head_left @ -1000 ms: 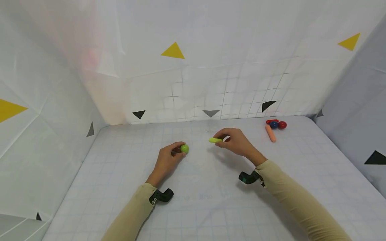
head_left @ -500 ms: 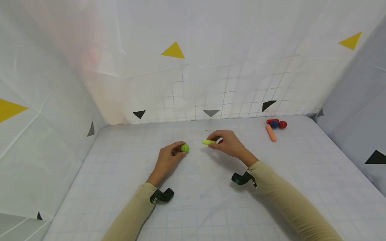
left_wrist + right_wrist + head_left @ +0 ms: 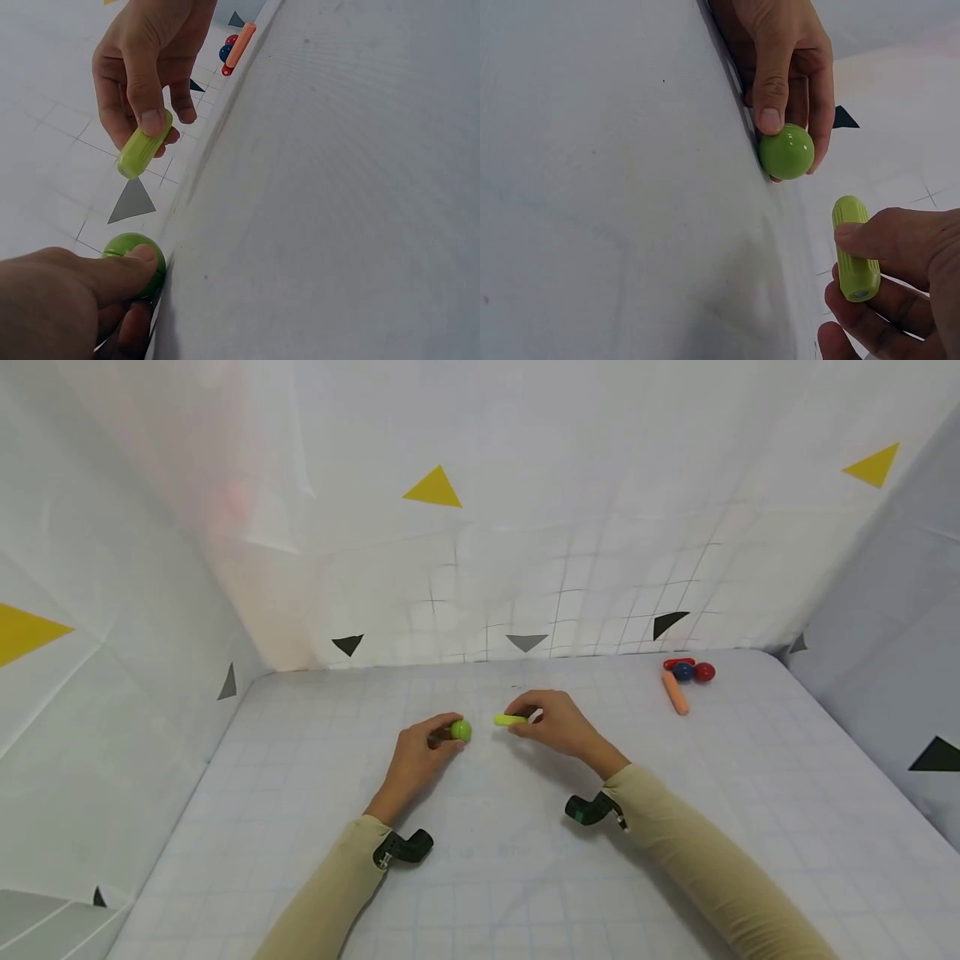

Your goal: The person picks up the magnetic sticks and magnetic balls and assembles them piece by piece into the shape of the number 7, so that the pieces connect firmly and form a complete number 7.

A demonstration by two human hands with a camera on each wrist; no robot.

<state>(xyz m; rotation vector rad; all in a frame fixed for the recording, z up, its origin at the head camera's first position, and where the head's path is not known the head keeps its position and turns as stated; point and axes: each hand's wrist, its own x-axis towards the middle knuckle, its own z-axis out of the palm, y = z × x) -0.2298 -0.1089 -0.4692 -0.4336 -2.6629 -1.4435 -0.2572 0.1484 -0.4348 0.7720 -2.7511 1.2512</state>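
My left hand (image 3: 415,762) pinches a glossy green ball (image 3: 462,731) between thumb and fingers, low over the white table (image 3: 480,827). A thin seam line crosses the ball in the left wrist view. To its right, my right hand (image 3: 561,724) pinches a short yellow-green ribbed handle (image 3: 855,255). The handle lies roughly level in the head view, its free end pointing toward the ball. A small gap separates the two pieces. In the right wrist view a small round grey spot shows on the handle's near end. The left fingers behind the ball are partly hidden.
At the back right of the table lie an orange handle (image 3: 675,693), a red handle (image 3: 678,662), a blue ball (image 3: 682,672) and a red ball (image 3: 704,672). White sheet walls with yellow and dark triangles enclose the table at the back and sides.
My right hand has moved left and slightly toward me with the handle, narrowing the gap to the ball. My left hand and the ball have stayed nearly still.
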